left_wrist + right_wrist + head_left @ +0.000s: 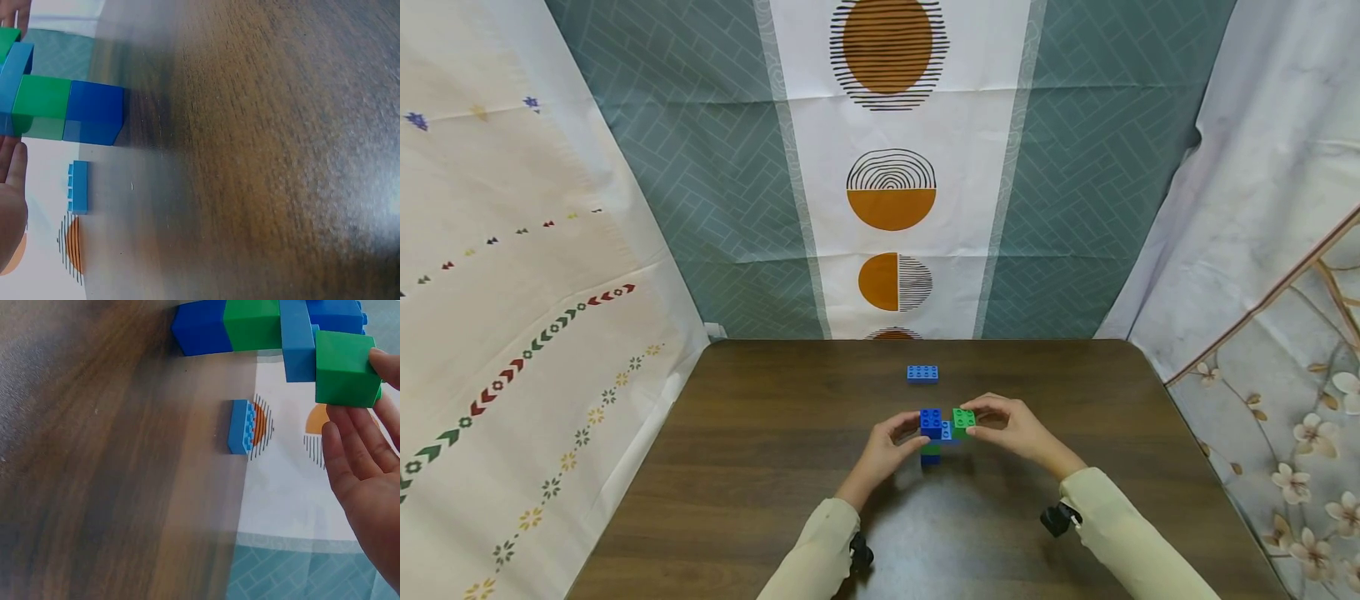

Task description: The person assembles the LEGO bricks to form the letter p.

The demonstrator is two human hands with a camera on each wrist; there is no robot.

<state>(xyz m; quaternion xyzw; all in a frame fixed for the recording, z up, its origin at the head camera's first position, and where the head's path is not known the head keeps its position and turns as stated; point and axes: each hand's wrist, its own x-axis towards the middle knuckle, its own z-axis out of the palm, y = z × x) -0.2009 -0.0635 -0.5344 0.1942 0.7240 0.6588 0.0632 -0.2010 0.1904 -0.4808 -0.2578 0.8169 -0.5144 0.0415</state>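
I lose both sleeves (822,546) past the head view's bottom edge, and the table (730,500) hides part of the lowest orange circle (892,334). The left wrist view crops the left hand (10,219) and upper green block (7,40); the right wrist view, the right hand (375,487).

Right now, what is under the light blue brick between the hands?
Under the left end of the light blue brick is a green block, standing on a dark blue block; the right end overhangs. The green block's top is covered.

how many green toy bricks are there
2: the upper green brick, pinched by the right hand, and the lower green brick, directly above the bottom blue brick.
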